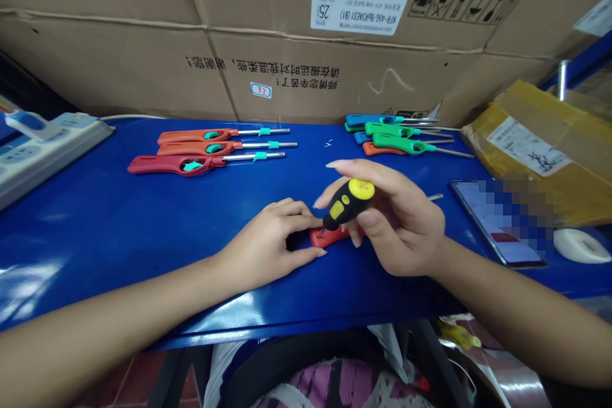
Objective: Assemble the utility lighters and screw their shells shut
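Observation:
In the middle of the blue table a red gas lighter (329, 239) lies flat, its handle end to the left. My left hand (270, 236) grips that end between thumb and fingers. A short black and yellow screwdriver (345, 207) is held in my right hand (404, 223), tilted, its tip on the lighter's handle. The right hand covers much of the lighter; a bit of its metal tube (435, 197) shows beyond the knuckles.
Orange and red lighters (191, 148) lie at the back left, and a pile of green, blue and orange lighters (396, 134) at the back right. Tiny metal bits (328, 143) lie between. A power strip (52, 146), phone (497, 223), white mouse (581, 246) and cardboard box (287, 51) surround the work.

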Demonstrator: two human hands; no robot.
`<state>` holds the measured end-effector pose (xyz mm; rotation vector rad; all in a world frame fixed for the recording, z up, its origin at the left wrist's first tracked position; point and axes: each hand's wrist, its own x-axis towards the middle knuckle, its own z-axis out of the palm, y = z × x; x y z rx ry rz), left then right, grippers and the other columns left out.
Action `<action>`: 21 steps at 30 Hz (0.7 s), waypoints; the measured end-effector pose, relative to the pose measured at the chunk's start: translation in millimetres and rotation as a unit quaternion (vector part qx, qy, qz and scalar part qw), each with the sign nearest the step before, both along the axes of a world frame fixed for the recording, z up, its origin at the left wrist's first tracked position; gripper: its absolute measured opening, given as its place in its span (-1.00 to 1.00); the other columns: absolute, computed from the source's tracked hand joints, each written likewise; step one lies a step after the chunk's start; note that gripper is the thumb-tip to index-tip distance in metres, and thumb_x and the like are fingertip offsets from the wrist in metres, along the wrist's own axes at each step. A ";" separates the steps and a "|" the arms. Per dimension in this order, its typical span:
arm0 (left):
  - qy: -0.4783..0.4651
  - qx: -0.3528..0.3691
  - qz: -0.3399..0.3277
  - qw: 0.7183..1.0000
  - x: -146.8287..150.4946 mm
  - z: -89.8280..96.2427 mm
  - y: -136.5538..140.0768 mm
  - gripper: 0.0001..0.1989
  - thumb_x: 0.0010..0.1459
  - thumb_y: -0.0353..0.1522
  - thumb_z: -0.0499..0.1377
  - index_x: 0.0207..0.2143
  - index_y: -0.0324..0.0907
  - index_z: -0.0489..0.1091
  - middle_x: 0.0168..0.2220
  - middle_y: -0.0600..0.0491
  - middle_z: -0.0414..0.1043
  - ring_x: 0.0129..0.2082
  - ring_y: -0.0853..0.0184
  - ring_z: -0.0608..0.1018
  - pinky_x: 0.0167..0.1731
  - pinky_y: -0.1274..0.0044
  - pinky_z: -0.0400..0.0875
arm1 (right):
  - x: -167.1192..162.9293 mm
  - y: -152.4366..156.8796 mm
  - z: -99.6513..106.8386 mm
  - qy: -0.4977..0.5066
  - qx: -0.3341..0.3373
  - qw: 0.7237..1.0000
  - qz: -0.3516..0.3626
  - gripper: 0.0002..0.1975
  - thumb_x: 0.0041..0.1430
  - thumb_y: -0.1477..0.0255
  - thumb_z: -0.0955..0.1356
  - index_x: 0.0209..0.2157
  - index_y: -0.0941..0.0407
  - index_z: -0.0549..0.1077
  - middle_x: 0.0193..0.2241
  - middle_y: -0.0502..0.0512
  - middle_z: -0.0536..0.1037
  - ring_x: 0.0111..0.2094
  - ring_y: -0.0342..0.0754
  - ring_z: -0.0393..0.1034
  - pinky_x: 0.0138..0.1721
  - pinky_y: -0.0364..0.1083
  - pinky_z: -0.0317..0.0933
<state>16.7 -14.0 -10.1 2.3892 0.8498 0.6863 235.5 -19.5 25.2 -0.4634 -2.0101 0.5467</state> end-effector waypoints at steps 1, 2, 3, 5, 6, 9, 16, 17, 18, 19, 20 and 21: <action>0.001 0.000 0.000 1.000 0.1 0.1 -0.1 -0.69 0.22 -0.27 0.32 0.00 -0.16 0.55 -0.07 -0.06 0.55 -0.07 0.14 0.55 -0.02 0.28 0.46 | -0.5 0.8 -1.2 0.022 0.005 1.000 0.006 -0.52 0.37 0.50 0.27 0.29 0.07 0.24 0.16 0.23 0.50 0.00 0.03 0.55 -0.36 -0.13 0.52; 0.003 0.000 0.000 1.000 0.3 0.4 -0.3 -0.68 0.22 -0.27 0.32 0.00 -0.16 0.55 -0.07 -0.06 0.55 -0.07 0.14 0.55 -0.03 0.29 0.47 | -1.3 1.9 -2.2 0.042 0.020 0.999 0.010 -0.51 0.35 0.51 0.29 0.28 0.06 0.25 0.16 0.22 0.51 -0.02 0.01 0.56 -0.40 -0.16 0.50; 0.004 0.000 0.001 1.000 0.5 0.8 -0.5 -0.68 0.23 -0.27 0.32 0.01 -0.16 0.55 -0.08 -0.06 0.55 -0.08 0.15 0.55 -0.05 0.29 0.47 | -2.2 3.4 -2.9 0.054 0.037 0.998 0.008 -0.50 0.34 0.52 0.31 0.28 0.05 0.26 0.15 0.20 0.51 -0.06 -0.02 0.57 -0.42 -0.16 0.49; 0.005 -0.003 0.001 1.000 1.0 1.9 -0.9 -0.69 0.23 -0.28 0.32 0.01 -0.16 0.55 -0.10 -0.05 0.55 -0.11 0.17 0.55 -0.07 0.32 0.47 | -3.2 6.8 -2.8 0.049 0.076 0.996 -0.011 -0.50 0.31 0.50 0.36 0.25 0.00 0.29 0.10 0.14 0.55 -0.18 -0.07 0.57 -0.42 -0.14 0.48; 0.002 -0.005 0.001 1.000 1.2 2.5 -1.0 -0.70 0.23 -0.29 0.32 -0.01 -0.16 0.55 -0.12 -0.03 0.55 -0.13 0.19 0.55 -0.08 0.33 0.47 | -3.0 8.3 -2.0 0.041 0.095 0.994 -0.032 -0.51 0.29 0.46 0.40 0.22 -0.02 0.33 0.05 0.12 0.58 -0.26 -0.08 0.55 -0.42 -0.12 0.48; -0.006 -0.007 0.001 1.000 1.5 3.4 -0.9 -0.76 0.22 -0.30 0.33 -0.06 -0.14 0.56 -0.19 0.01 0.54 -0.18 0.24 0.54 -0.10 0.36 0.47 | 0.2 10.6 2.6 0.013 0.136 0.987 -0.082 -0.52 0.20 0.33 0.49 0.13 -0.05 0.40 -0.10 0.06 0.64 -0.38 -0.07 0.51 -0.37 -0.03 0.49; -0.005 -0.005 0.002 1.000 0.5 1.1 -1.0 -0.74 0.23 -0.29 0.32 -0.04 -0.14 0.55 -0.12 -0.02 0.54 -0.13 0.19 0.54 -0.08 0.32 0.46 | -0.3 3.4 13.5 -0.021 0.080 0.996 -0.015 -0.64 0.37 0.46 0.31 0.17 0.05 0.37 0.01 0.14 0.61 -0.08 -0.01 0.56 -0.13 -0.02 0.49; -0.007 -0.004 0.003 1.000 0.5 1.1 -1.1 -0.75 0.23 -0.30 0.31 -0.04 -0.13 0.55 -0.13 -0.01 0.54 -0.14 0.20 0.54 -0.09 0.34 0.46 | -2.0 2.7 14.1 -0.009 0.089 0.996 -0.023 -0.66 0.34 0.43 0.36 0.13 0.05 0.40 -0.08 0.11 0.64 -0.17 -0.03 0.57 -0.19 -0.03 0.49; -0.008 -0.003 0.005 1.000 0.7 1.2 -1.1 -0.77 0.23 -0.31 0.31 -0.05 -0.13 0.55 -0.15 0.01 0.54 -0.16 0.22 0.55 -0.10 0.35 0.46 | -3.7 2.4 14.4 0.001 0.103 0.994 -0.034 -0.67 0.31 0.39 0.41 0.08 0.05 0.43 -0.17 0.08 0.65 -0.25 -0.04 0.56 -0.24 -0.04 0.48; -0.007 -0.003 0.006 1.000 0.9 1.4 -1.1 -0.78 0.23 -0.32 0.31 -0.06 -0.13 0.55 -0.17 0.02 0.53 -0.17 0.23 0.55 -0.11 0.36 0.46 | -4.9 2.2 14.6 0.006 0.118 0.992 -0.043 -0.67 0.26 0.36 0.45 0.05 0.05 0.45 -0.24 0.06 0.65 -0.31 -0.05 0.53 -0.28 -0.05 0.47; -0.005 -0.003 0.006 1.000 1.1 1.6 -1.1 -0.78 0.23 -0.33 0.30 -0.07 -0.13 0.54 -0.18 0.03 0.53 -0.18 0.24 0.55 -0.12 0.37 0.46 | -5.7 2.0 14.7 0.005 0.129 0.990 -0.051 -0.65 0.23 0.34 0.47 0.03 0.06 0.46 -0.29 0.04 0.63 -0.35 -0.07 0.51 -0.31 -0.06 0.46; -0.002 -0.003 0.006 1.000 1.4 1.7 -1.0 -0.79 0.22 -0.34 0.30 -0.08 -0.13 0.54 -0.19 0.04 0.53 -0.19 0.24 0.55 -0.12 0.37 0.46 | -5.8 1.8 14.7 -0.001 0.139 0.989 -0.054 -0.64 0.23 0.34 0.48 0.03 0.06 0.46 -0.31 0.02 0.63 -0.35 -0.07 0.50 -0.31 -0.07 0.45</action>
